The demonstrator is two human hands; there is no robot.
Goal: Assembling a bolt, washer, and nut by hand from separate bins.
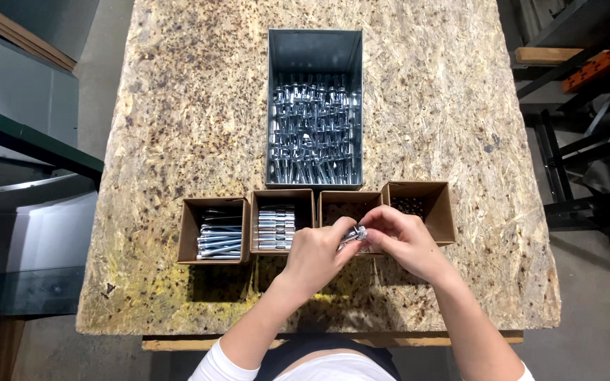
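Working over a speckled tan chipboard tabletop [178, 127], the left hand [313, 255] and the right hand [404, 240] meet just in front of a row of four small open brown cardboard boxes. Both pinch a short shiny metal bolt [354, 235] between them: the left hand's fingers are curled shut around its near end, and the right hand's thumb and fingertips are closed on its far end, so the bolt hangs above the third box from the left [347, 206], whose contents are mostly hidden by the hands. The leftmost cardboard box [214, 230] holds long silvery bolts lying crosswise; the second cardboard box [282, 220], touching it, holds a neat stack of shorter silvery bolts. The rightmost cardboard box [421, 208] sits slightly turned and contains small dark pieces too small to tell apart. Behind the row, near the table's middle, stands a tall rectangular grey metal bin [315, 53] filled with upright bright metal fasteners. No labels show on any box. A wooden strip [178, 343] runs under the table's near edge, and white sleeves [213, 367] cover the upper arms.
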